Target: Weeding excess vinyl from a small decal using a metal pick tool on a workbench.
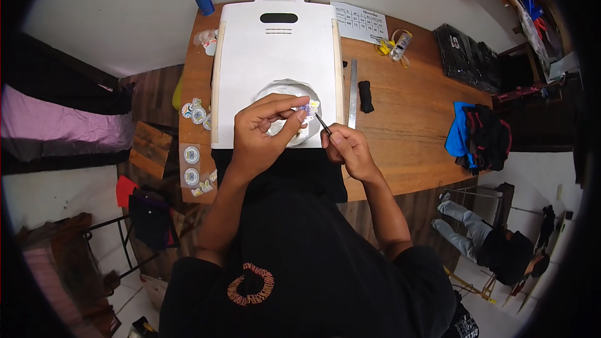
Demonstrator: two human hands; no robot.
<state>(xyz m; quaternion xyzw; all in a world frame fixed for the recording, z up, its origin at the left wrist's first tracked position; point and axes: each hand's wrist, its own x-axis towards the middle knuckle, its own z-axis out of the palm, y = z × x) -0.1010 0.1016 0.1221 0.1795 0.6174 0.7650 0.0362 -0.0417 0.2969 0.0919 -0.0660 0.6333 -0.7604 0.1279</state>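
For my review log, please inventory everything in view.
Table: 1, brown, centre
Board: 1, white, on table
Round item: 1, whitish, on board
Sticker: 1, multicoloured, left hand
Thin tool: 1, black, right hand
Loose stickers: several, multicoloured, table's left
Can: 1, blue, back left
Chart: 1, white, table's back
Tangle: 1, yellow, near chart
Ruler: 1, grey, beside board
Bundle: 1, black, beside ruler
Packages: count unclear, black, far right
Clothes: pile, blue and black, right
Cloth: 1, pink, far left
Person: 1, dark top, lower right
Shirt: 1, black, bottom
Left hand: 1, bare, over board
Right hand: 1, bare, board's edge
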